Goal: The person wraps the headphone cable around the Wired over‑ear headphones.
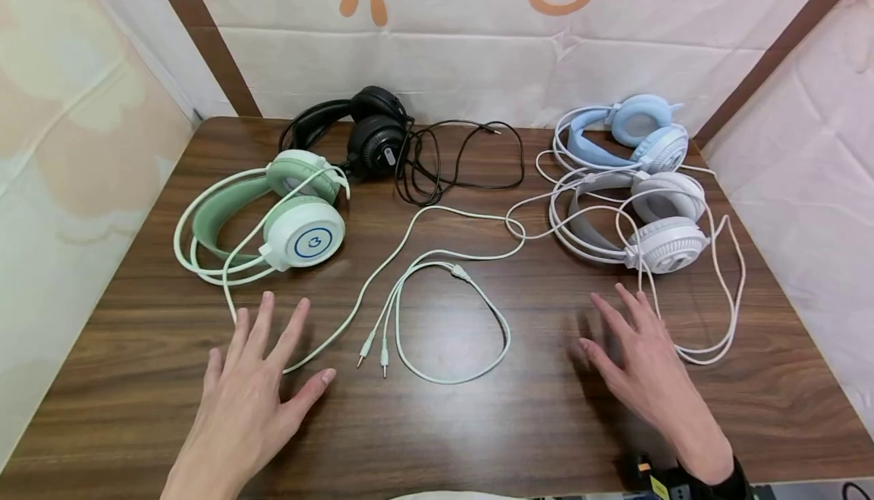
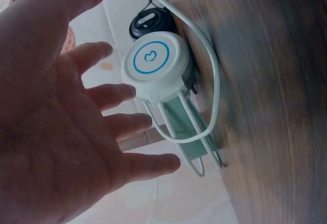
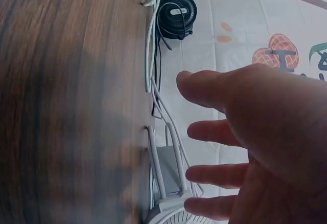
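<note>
In the head view my left hand [image 1: 249, 401] hovers with spread fingers in front of the green-and-white headphones [image 1: 303, 238], holding nothing. The left wrist view shows that palm and the round earcup of those headphones [image 2: 150, 60] just past the fingertips. My right hand [image 1: 649, 371], also empty, is held over the table just in front of the white headphones [image 1: 665, 246]. In the right wrist view its fingers are apart, with the white headphones' band [image 3: 168, 168] beyond them. A pale green cable [image 1: 454, 382] with two plugs lies looped on the table between both hands.
Black headphones [image 1: 378, 143] with a tangled black cable [image 1: 471, 185] lie at the back left. Light blue headphones [image 1: 662, 147] sit behind the white pair at the back right. White cable loops [image 1: 734, 318] spread right of my right hand. Cloth-covered walls [image 1: 478, 75] stand around the wooden table [image 1: 532, 424].
</note>
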Motion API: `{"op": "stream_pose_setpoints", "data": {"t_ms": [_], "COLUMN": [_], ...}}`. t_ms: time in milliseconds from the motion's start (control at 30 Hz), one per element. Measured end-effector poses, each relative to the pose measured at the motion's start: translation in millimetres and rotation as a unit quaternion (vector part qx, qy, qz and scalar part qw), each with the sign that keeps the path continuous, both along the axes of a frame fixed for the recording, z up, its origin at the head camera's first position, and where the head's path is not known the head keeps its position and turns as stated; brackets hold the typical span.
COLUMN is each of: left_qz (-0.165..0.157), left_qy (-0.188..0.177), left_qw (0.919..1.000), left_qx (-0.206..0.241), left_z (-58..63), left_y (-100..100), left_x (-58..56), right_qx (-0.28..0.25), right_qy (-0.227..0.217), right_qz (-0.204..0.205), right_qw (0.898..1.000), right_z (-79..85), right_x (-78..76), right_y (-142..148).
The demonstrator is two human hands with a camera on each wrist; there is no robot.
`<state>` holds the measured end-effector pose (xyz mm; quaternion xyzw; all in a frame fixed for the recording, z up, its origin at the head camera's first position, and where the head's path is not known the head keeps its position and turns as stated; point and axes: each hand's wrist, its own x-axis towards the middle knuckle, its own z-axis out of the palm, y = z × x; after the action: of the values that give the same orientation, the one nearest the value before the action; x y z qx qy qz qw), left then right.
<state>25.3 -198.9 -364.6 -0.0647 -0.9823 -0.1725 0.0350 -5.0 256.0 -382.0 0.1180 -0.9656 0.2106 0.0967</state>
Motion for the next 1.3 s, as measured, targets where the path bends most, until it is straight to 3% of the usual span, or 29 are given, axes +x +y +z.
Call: {"op": "stream_pose_setpoints", "data": {"t_ms": [100, 200, 300, 367, 433, 567, 633, 733, 900, 1200, 1300], "left_qz": [0.0, 0.001, 0.002, 0.003, 0.004, 0.004, 0.001, -0.002, -0.007, -0.026, -0.037], "left_qy": [-0.005, -0.011, -0.017, -0.019, -0.02, -0.015, -0.011, -0.014, -0.016, -0.011, -0.008], "left_qw": [1.0, 0.9999, 0.9998, 0.9997, 0.9997, 0.9997, 0.9997, 0.9996, 0.9995, 0.9993, 0.9989], "left_qx": [0.002, 0.008, 0.01, 0.012, 0.013, 0.02, 0.02, 0.023, 0.028, 0.026, 0.026], "left_z": [0.8, 1.5, 2.0, 1.7, 1.9, 2.2, 2.0, 2.3, 3.9, 3.8, 4.9], "left_y": [-0.5, -0.5, -0.1, 0.0, -0.2, -0.6, -0.4, 0.1, 0.0, 3.0, 5.2], "left_x": [-0.3, 0.6, 1.9, 2.0, 1.6, 2.2, 3.0, 4.3, 2.5, -4.3, -7.7], "right_qx": [-0.013, -0.033, -0.034, -0.025, -0.004, 0.058, 0.086, 0.091, 0.104, 0.087, 0.063], "right_qy": [0.023, 0.081, 0.144, 0.158, 0.142, 0.064, 0.028, 0.01, 0.018, 0.012, 0.04], "right_qz": [-0.002, -0.002, -0.002, -0.004, -0.003, -0.002, -0.005, -0.019, -0.028, -0.003, 0.001], "right_qw": [1.0, 0.996, 0.989, 0.987, 0.99, 0.996, 0.996, 0.996, 0.994, 0.996, 0.997], "right_z": [2.7, 11.2, 19.2, 21.4, 21.1, 17.3, 14.7, 12.6, 18.5, 36.1, 38.7], "right_x": [-1.3, -8.3, -25.2, -41.8, -60.3, -95.0, -106.5, -114.5, -103.3, -44.5, -31.3], "right_y": [4.9, 16.5, 34.4, 49.2, 64.3, 82.9, 85.5, 84.8, 84.1, 83.8, 79.5]}}
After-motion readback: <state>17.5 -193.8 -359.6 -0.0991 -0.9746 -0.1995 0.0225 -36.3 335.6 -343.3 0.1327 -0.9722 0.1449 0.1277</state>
